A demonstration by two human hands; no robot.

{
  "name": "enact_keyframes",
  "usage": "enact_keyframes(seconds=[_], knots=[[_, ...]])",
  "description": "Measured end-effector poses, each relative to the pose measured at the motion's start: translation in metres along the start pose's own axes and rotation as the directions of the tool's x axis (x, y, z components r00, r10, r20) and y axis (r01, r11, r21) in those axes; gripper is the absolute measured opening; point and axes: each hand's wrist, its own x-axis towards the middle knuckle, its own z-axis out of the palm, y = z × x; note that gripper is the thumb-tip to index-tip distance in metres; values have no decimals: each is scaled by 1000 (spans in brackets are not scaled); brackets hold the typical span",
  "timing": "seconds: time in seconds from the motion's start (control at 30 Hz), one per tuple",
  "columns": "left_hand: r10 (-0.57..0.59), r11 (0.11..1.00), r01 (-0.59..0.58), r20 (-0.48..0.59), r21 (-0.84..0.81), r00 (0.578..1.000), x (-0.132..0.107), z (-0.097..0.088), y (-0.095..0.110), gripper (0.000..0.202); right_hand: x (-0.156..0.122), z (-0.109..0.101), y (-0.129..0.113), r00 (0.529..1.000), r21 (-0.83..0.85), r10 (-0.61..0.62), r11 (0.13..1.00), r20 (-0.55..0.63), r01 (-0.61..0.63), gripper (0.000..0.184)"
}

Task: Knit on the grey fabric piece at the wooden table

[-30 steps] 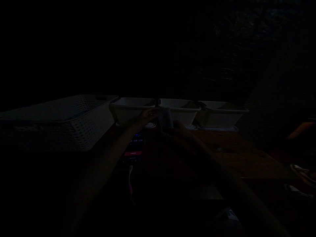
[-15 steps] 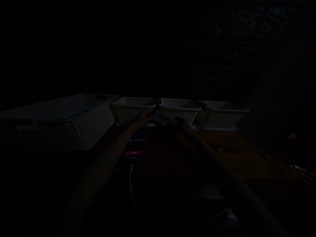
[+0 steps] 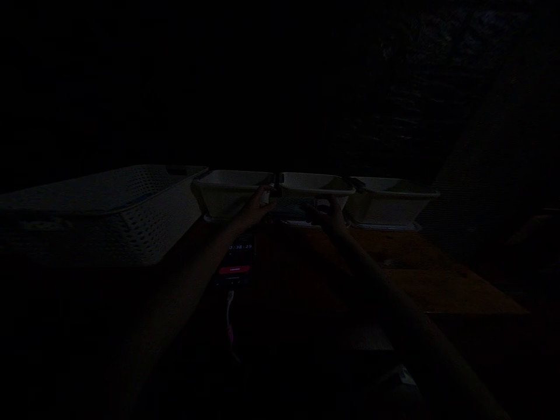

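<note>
The view is very dark. A grey, finely patterned piece (image 3: 291, 205), perhaps cloth, is stretched between my hands in front of the middle tub (image 3: 319, 182); its kind is not clear. My left hand (image 3: 258, 209) is at its left end, thumb and fingers curled around the edge, close to the left tub (image 3: 223, 195). At the right end is my right hand (image 3: 330, 216), its thumb and fingers bent about the piece. Shadow hides the exact finger contact.
A large perforated basket (image 3: 149, 233) stands on the left. The right tub (image 3: 389, 207) sits in the same row on the wooden table (image 3: 437, 286). Between my forearms lies a phone (image 3: 236, 262) showing a timer, with a white cable (image 3: 228, 309) running toward me.
The grey piece has gone from tilted to more level. My right hand has shifted slightly right, its fingers further apart; my left hand has turned a little.
</note>
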Motion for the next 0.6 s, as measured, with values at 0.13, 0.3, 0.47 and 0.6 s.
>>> enact_keyframes(seconds=[0.13,0.3,0.47,0.6], knots=[[1,999,-3,41,46,999,-2,-1,7,23,-1,-1,1,1000,-11,14,1000,28,-13,61],[-38,999,36,108,23,993,-7,-1,16,26,2,-3,3,999,33,25,999,42,-26,55],[18,1000,-19,126,7,992,-8,2,15,42,8,-8,5,998,107,22,994,50,-27,45],[39,999,-40,80,13,996,-2,1,6,39,7,-9,2,995,95,31,995,99,-41,40]])
